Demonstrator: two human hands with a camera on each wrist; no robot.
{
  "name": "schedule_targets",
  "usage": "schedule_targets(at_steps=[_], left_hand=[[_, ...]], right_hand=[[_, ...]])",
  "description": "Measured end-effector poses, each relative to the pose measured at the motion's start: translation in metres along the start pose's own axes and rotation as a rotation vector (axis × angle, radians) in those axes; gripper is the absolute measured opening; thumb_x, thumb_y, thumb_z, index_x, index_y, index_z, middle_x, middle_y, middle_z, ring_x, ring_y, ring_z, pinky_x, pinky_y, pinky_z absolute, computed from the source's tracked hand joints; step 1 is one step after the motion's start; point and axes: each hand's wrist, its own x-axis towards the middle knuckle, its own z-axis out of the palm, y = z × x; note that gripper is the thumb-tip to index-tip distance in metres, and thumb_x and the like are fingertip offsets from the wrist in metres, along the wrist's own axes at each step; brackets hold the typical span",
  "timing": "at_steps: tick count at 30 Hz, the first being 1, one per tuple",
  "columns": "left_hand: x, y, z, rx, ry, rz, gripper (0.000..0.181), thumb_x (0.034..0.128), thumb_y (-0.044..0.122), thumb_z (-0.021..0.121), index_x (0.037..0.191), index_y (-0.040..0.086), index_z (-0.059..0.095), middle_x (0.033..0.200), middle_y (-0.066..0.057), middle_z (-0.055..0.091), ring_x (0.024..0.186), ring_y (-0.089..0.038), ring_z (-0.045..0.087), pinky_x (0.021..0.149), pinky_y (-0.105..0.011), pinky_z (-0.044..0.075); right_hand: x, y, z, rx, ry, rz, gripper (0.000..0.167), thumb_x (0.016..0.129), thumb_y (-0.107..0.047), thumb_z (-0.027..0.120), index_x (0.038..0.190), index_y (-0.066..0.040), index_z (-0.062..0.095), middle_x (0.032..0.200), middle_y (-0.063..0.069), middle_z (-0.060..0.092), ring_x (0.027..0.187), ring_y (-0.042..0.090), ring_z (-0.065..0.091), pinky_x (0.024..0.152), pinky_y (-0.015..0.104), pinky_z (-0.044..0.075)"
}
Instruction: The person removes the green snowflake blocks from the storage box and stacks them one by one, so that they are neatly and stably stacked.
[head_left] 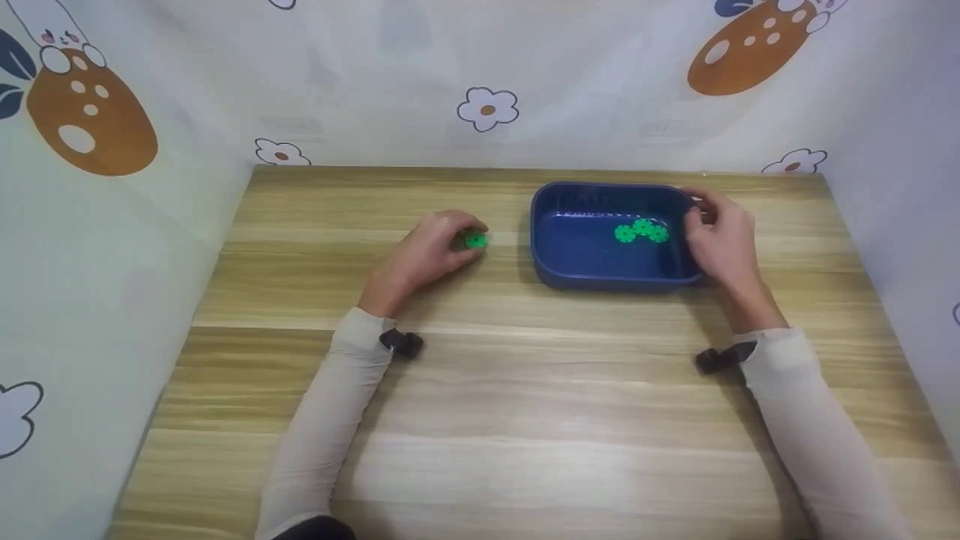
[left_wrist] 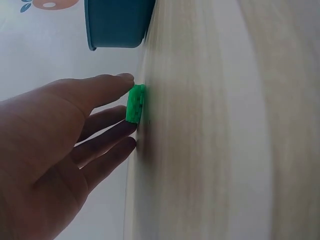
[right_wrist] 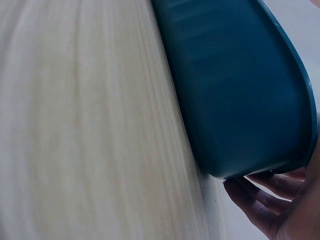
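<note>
A small green flower-shaped disc [head_left: 476,240] is pinched between the thumb and fingers of my left hand [head_left: 427,255], low over the wooden table. Seen from the left wrist, the disc [left_wrist: 134,104] is tilted on edge, with the thumb at one end and a fingertip at the other. My right hand [head_left: 724,236] grips the right end of a dark blue rectangular tub [head_left: 607,283], its thumb over the rim. Several similar green discs [head_left: 643,227] lie inside the tub toward its right side. In the right wrist view, fingers [right_wrist: 255,205] rest against the tub's outer end [right_wrist: 240,100].
The wood-grain table [head_left: 525,420] runs up to a pale back wall covering [head_left: 390,97] with flower and carrot prints. Similar coverings stand along the left and right sides. A strip of bare table separates the left hand from the tub.
</note>
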Motion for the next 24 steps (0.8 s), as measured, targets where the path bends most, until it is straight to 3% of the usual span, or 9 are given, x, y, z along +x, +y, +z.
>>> schedule_targets(at_steps=[9,16,24], left_hand=[[0.0002,0.0002,-0.0005,-0.005,-0.013,-0.006,0.033,0.0989,0.014,0.079,0.129,0.001,0.075,0.129,-0.016,0.076,0.122,-0.031,0.071,0.109,-0.044,0.057],[-0.0009,-0.0004,-0.0022,-0.060,-0.023,-0.010,0.029,0.0997,0.010,0.076,0.127,0.000,0.075,0.125,-0.016,0.076,0.115,-0.030,0.071,0.104,-0.045,0.059],[-0.0009,-0.0003,-0.0023,-0.051,-0.031,-0.010,0.030,0.0997,0.010,0.076,0.128,0.000,0.075,0.127,-0.015,0.076,0.118,-0.030,0.071,0.107,-0.045,0.058]], right_hand=[[-0.0003,-0.0002,-0.0012,0.011,-0.011,0.005,0.039,0.107,-0.016,0.052,0.139,-0.013,0.073,0.130,0.018,0.077,0.097,0.012,0.069,0.079,0.011,0.051],[0.0005,0.0001,-0.0001,-0.004,0.003,-0.011,0.039,0.106,-0.015,0.052,0.138,-0.011,0.074,0.129,0.017,0.078,0.097,0.007,0.069,0.082,0.009,0.050],[-0.0001,-0.0002,-0.0006,0.008,-0.021,0.008,0.040,0.107,-0.014,0.052,0.141,-0.011,0.072,0.132,0.018,0.076,0.103,0.017,0.071,0.082,0.010,0.051]])
